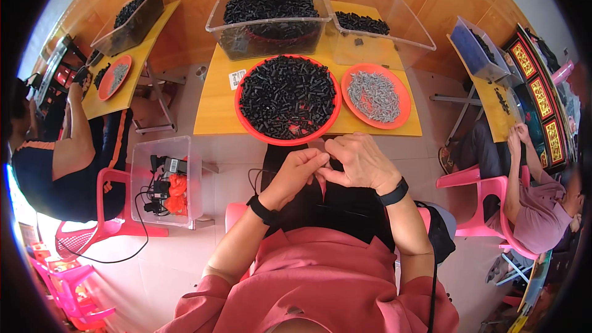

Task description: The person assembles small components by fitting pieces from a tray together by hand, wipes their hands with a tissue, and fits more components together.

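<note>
My left hand (295,176) and my right hand (361,160) meet over my lap, just in front of the table's near edge. Their fingers are pinched together at the tips. Whatever lies between them is too small and too covered to name. Beyond my hands, a red round basin (338,100) is heaped with small black plastic pieces (285,95). To its right an orange plate (402,106) carries a pile of small grey screw-like pieces (373,95).
Two clear plastic bins, one fuller (265,40) and one emptier (407,37), hold more black pieces at the back of the yellow table (216,111). A clear box (140,179) with chargers and cables stands left. One person (61,160) sits left, another (539,209) right.
</note>
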A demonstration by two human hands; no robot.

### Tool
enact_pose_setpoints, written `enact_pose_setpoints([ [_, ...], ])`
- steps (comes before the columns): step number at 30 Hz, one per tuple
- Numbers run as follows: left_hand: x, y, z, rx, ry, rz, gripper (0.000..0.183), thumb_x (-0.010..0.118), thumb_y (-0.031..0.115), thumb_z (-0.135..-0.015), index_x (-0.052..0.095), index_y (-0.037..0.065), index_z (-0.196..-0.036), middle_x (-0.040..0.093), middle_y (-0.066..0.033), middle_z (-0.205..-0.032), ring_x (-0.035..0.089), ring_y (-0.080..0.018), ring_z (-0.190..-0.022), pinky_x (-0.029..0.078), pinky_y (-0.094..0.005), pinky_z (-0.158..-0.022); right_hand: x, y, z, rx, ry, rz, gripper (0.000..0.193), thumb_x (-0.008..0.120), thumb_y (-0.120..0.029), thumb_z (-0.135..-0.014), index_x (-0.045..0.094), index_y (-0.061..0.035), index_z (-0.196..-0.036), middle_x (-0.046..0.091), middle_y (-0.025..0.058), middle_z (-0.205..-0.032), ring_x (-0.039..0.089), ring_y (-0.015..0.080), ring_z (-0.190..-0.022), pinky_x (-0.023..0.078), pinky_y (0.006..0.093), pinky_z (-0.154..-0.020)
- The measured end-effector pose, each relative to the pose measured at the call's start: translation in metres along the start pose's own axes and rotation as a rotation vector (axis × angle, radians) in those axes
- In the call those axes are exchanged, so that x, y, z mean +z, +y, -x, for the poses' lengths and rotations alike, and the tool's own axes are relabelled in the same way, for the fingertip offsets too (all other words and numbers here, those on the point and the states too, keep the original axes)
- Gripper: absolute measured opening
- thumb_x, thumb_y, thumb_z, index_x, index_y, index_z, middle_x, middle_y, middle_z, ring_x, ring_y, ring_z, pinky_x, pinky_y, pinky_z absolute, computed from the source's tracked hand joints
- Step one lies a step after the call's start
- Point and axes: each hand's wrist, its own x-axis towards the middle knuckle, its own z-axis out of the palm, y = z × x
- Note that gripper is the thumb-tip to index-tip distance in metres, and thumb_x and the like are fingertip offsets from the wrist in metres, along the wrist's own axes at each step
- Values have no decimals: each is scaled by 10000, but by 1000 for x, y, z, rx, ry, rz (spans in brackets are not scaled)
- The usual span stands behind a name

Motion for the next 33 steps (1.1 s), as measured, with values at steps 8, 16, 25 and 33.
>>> enact_pose_setpoints([
  [8,-5,6,-1,-49,-45,-10,269,546,302,-964,632,71,-856,630,31,-746,561,-39,-629,356,-176,-528,12,6,6,50,-59,-48,340,716,-323,-700,532,-52,-606,570,109,-558,586,336,-528,451,417,-489],
  [16,0,-5,-2,116,13,25,348,466,358,-997,624,89,-842,594,51,-705,509,-10,-606,351,-170,-524,28,9,8,41,83,-151,298,693,-265,-728,531,-58,-588,577,81,-526,587,276,-485,450,370,-454],
  [25,0,-5,-2,16,185,22,457,385,442,-1003,612,97,-807,625,15,-700,546,-50,-572,354,-190,-487,-2,4,2,227,-254,-541,284,684,-227,-773,543,-32,-623,436,76,-471,463,177,-413,376,307,-436],
  [33,-3,-4,-4,-62,136,28,436,408,427,-998,614,95,-805,658,-27,-739,580,-87,-582,374,-194,-506,-34,52,-65,607,631,-686,251,663,-220,-872,666,2,-988,573,-5,-600,511,61,-554,408,251,-520],
])
